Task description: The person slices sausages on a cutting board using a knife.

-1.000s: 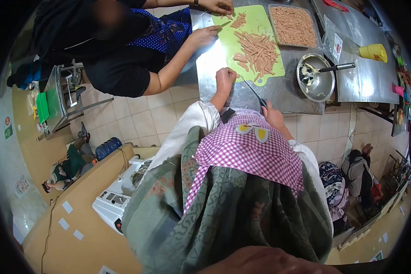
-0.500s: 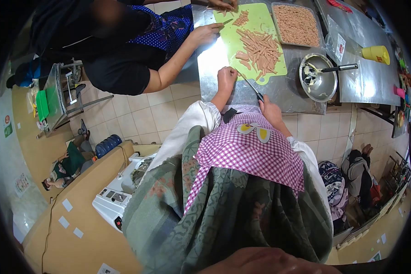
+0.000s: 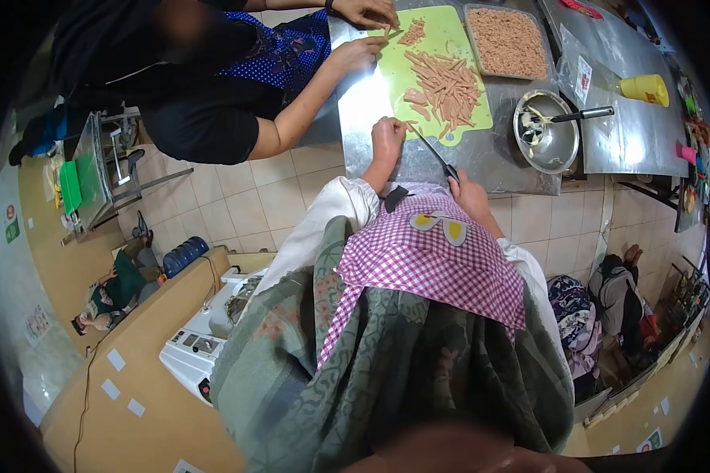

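Observation:
My right hand (image 3: 470,197) is closed around the dark handle of a knife (image 3: 432,148). Its blade slants up and left to the near edge of a green cutting board (image 3: 481,118). At the board's near left corner, my left hand (image 3: 387,142) has its fingers closed, pinching what looks like a sausage strip (image 3: 412,124) by the blade tip. A heap of pinkish sausage strips (image 3: 450,91) lies on the board just beyond, with a few wider pieces (image 3: 416,96) on its left side.
A co-worker's hands (image 3: 359,54) work with a knife at the board's far left, near finely diced bits (image 3: 412,32). Right of the board stand a tub of diced filling (image 3: 506,43), a metal bowl (image 3: 556,162) with a black-handled utensil, and a yellow cup (image 3: 645,90) on the metal table (image 3: 521,177).
The co-worker's far hand has come further into view, toward their knife. The whole view has shifted slightly; my hands and knife keep nearly the same pose.

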Motion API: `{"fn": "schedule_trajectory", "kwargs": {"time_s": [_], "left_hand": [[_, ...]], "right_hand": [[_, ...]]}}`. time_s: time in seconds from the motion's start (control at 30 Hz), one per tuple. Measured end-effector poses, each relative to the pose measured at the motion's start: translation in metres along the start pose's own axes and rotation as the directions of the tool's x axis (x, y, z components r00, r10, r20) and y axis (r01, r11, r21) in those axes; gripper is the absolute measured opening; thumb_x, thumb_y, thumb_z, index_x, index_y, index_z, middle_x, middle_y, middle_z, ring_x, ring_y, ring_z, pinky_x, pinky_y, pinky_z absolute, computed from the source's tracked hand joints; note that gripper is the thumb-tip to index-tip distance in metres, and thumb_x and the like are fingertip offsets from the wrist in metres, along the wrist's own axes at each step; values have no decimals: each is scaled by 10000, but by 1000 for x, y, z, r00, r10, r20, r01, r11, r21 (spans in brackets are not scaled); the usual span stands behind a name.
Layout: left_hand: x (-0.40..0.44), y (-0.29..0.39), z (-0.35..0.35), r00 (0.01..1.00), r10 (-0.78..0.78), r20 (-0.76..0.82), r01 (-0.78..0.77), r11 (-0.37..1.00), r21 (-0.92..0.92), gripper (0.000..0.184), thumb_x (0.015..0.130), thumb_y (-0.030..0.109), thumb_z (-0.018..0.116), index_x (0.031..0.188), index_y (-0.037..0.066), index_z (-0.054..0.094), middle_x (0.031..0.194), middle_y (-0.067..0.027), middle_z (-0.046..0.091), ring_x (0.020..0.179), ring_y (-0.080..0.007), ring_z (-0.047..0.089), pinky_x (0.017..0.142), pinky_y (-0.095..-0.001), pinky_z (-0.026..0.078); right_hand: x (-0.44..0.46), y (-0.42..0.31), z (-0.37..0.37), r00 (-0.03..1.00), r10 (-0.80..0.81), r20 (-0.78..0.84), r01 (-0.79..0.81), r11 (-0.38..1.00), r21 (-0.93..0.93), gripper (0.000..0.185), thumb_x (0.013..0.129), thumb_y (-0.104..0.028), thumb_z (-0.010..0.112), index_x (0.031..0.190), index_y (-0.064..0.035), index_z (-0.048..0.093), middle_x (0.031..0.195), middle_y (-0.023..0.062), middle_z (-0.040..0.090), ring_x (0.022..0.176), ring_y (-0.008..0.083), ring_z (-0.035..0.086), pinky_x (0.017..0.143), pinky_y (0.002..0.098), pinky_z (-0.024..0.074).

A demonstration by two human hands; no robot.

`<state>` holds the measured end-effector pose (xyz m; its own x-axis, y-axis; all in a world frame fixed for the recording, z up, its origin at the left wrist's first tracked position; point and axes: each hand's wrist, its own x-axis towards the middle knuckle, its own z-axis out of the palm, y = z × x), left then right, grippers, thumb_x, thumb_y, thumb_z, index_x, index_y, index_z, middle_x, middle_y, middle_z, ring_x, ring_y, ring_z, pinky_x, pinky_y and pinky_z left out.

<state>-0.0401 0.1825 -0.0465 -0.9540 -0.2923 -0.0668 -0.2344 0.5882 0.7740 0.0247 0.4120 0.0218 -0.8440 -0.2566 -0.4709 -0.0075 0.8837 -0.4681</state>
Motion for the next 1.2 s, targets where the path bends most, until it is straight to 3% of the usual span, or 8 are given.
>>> {"fn": "schedule_trajectory", "kwargs": {"time_s": [0.47,0.67,0.77,0.87,1.2], "left_hand": [[2,2,0,1000,-16,14,16,1000,20,100,719,64,684,777,-16,701,660,-175,644,574,-236,641,581,-313,505],[2,3,0,1000,9,0,-9,999,35,96,734,64,675,790,-8,705,631,-165,638,539,-227,630,555,-312,497],[0,14,-8,997,-72,34,74,995,-63,99,740,73,674,789,-8,706,610,-152,632,512,-216,619,530,-310,487],[-1,17,-10,999,-35,9,36,998,-53,100,744,78,675,785,-6,707,598,-145,628,486,-208,607,514,-310,480],[1,7,-2,1000,-23,-5,23,1000,0,108,749,90,684,774,-14,702,579,-156,619,479,-218,608,516,-313,484]], "right_hand": [[21,-13,-11,1000,-12,-5,11,992,-122,294,927,-361,445,1031,-87,455,749,228,634,705,425,615,606,526,475],[26,-11,-10,998,-46,-39,43,995,-90,301,931,-342,450,999,-49,462,706,269,601,667,454,587,583,535,454],[27,-4,-6,997,-7,-71,4,999,-43,302,932,-341,449,1010,-50,464,707,274,598,670,459,584,585,538,451],[29,3,-3,997,-6,-82,3,999,-44,297,924,-343,456,1045,-72,455,699,249,614,652,450,596,586,535,465],[26,-9,-23,998,-67,-21,64,991,-121,316,920,-363,455,1052,-76,471,714,241,619,669,433,603,588,523,467]]}}
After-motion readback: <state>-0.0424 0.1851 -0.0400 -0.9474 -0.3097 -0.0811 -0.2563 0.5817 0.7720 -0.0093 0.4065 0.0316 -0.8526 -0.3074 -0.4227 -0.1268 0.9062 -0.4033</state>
